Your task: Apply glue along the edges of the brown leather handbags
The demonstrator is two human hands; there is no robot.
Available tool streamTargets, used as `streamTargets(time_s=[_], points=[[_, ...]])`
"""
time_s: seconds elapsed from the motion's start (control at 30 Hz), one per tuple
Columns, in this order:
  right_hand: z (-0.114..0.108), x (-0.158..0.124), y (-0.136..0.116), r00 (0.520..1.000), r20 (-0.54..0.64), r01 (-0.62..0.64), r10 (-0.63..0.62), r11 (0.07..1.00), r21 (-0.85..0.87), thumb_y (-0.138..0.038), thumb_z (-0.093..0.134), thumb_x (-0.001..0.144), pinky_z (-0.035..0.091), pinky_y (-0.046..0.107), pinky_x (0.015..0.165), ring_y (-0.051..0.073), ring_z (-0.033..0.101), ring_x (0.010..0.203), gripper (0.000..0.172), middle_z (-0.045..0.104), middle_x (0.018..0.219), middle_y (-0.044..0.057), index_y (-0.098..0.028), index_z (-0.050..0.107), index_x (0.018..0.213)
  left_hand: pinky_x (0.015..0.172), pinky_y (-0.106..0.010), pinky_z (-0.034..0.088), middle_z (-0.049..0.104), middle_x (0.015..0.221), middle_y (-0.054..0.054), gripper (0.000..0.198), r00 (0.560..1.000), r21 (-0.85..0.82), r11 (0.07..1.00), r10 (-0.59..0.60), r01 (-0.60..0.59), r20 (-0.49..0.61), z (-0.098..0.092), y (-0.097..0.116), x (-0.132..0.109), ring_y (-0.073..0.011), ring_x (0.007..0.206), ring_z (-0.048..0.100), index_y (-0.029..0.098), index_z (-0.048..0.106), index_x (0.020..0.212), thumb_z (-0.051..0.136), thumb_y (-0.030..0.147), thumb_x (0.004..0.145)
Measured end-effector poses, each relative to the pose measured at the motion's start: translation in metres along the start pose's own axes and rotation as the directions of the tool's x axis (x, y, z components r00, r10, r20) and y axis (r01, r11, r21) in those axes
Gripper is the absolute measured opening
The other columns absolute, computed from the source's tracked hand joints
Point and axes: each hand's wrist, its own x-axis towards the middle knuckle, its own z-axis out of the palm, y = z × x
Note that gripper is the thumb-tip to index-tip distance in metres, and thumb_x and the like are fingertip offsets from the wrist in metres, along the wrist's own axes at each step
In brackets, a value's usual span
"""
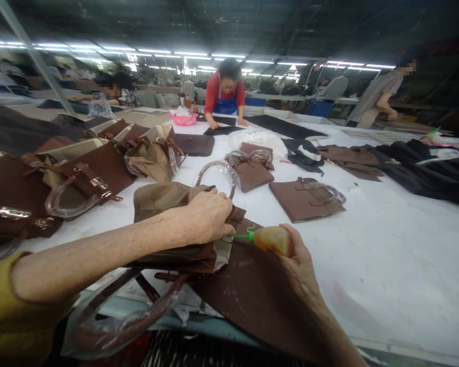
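- Head view: the left hand (206,216) is closed down on a fold of the brown bag (176,224), fingers bunched at the bag's edge where a tan lining shows
- The brown bag lies on the white table (386,255) near the front edge, just ahead of the person; its plastic-wrapped handle (218,171) arches up behind the left hand
- The right hand (294,255) is wrapped around a small amber squeeze bottle (271,238), whose green nozzle (245,235) points left, its tip just beside the left fingers
- Under both hands a dark brown leather flap (260,295) spreads toward the table's near edge and hangs over it
- A second wrapped handle (122,321) loops below the left forearm, past the table edge
- Left of the hands, a row of finished brown bags (87,173) crowds the table's left side, leaving little room there
- Beyond the hands, two flat brown bag pieces (306,199) (254,171) lie apart from each other with bare table between
- To the right of the right hand the white table is open well out to the dark fabric pile (424,168) at the far right
- At the table's far edge a person in a red top (225,92) leans over black sheets; a pink basin (184,119) stands beside that person
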Motion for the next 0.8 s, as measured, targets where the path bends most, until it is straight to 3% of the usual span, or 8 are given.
streamTargets(time_s=[0.2, 0.33, 0.53, 0.67, 0.8], points=[[0.001, -0.001, -0.002, 0.996, 0.032, 0.088, -0.086, 0.991, -0.099, -0.037, 0.064, 0.076, 0.048, 0.037, 0.076, 0.026, 0.059, 0.085, 0.050, 0.063, 0.099, 0.006, -0.020, 0.052, 0.120, 0.067, -0.035, 0.047, 0.065, 0.085, -0.012, 0.016, 0.997, 0.003, 0.999, -0.043, 0.043, 0.070, -0.007, 0.007, 0.000, -0.0267, 0.083, 0.060, 0.011, 0.063, 0.084, 0.049, 0.016, 0.077], [0.005, -0.003, -0.011, 0.971, 0.094, 0.230, -0.221, 0.967, -0.110, -0.020, 0.056, 0.074, 0.043, 0.038, 0.087, 0.026, 0.056, 0.098, 0.044, 0.059, 0.111, 0.005, -0.023, 0.053, 0.118, 0.065, -0.035, 0.046, 0.065, 0.084, -0.011, 0.017, 0.996, -0.003, 1.000, -0.023, 0.023, 0.082, -0.008, 0.000, 0.001, -0.0271, 0.081, 0.061, 0.013, 0.063, 0.083, 0.048, 0.018, 0.078], [0.015, -0.003, -0.021, 0.931, 0.144, 0.348, -0.334, 0.933, -0.088, -0.009, 0.049, 0.071, 0.044, 0.035, 0.087, 0.024, 0.054, 0.103, 0.051, 0.056, 0.115, 0.004, -0.026, 0.054, 0.119, 0.061, -0.032, 0.045, 0.063, 0.078, -0.007, 0.018, 1.000, -0.022, 0.999, -0.024, 0.024, -0.013, 0.001, -0.021, 0.000, -0.0232, 0.072, 0.060, 0.018, 0.062, 0.083, 0.049, 0.029, 0.078], [0.016, -0.001, -0.016, 0.948, 0.133, 0.302, -0.290, 0.950, -0.085, -0.013, 0.053, 0.071, 0.043, 0.035, 0.089, 0.024, 0.054, 0.103, 0.049, 0.057, 0.115, 0.003, -0.027, 0.055, 0.118, 0.065, -0.033, 0.046, 0.062, 0.084, -0.008, 0.020, 0.999, -0.041, 0.999, -0.017, 0.016, -0.042, 0.007, -0.025, 0.001, -0.0233, 0.078, 0.058, 0.016, 0.060, 0.087, 0.049, 0.030, 0.078], [0.006, 0.008, -0.003, 0.993, 0.046, 0.116, -0.112, 0.989, -0.090, -0.027, 0.062, 0.074, 0.047, 0.036, 0.080, 0.025, 0.059, 0.089, 0.046, 0.062, 0.104, 0.004, -0.023, 0.053, 0.120, 0.070, -0.035, 0.046, 0.062, 0.086, -0.009, 0.017, 0.998, -0.046, 0.999, 0.005, -0.008, -0.069, 0.013, -0.024, 0.001, -0.0248, 0.084, 0.056, 0.015, 0.057, 0.084, 0.049, 0.027, 0.077]])
